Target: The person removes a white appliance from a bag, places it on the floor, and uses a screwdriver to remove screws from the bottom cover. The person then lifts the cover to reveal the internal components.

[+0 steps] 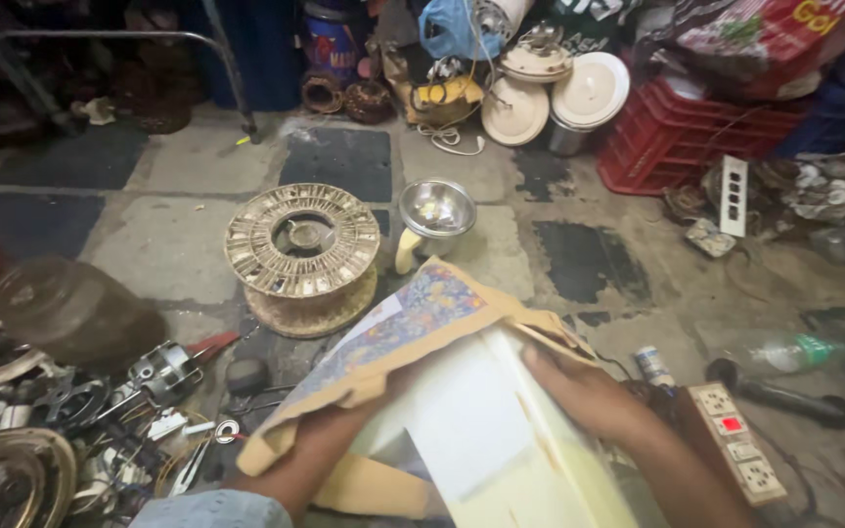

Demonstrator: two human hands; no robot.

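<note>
My left hand [330, 430] reaches under a yellow cloth cover [393, 337] with a blue flowered pattern and lifts it off a cream-white flat appliance body [486, 430]; the fingers are hidden beneath the cloth. My right hand [584, 391] grips the cloth's right edge on top of the white body, fingers curled over it. The white surface slopes toward me at bottom centre.
A round wound stator [302, 254] sits on the stone floor ahead, with a shiny metal bowl [436, 210] beside it. Loose tools and metal parts [100, 411] lie at left. A switch-and-socket board [735, 440] is at right, a red crate [677, 137] behind.
</note>
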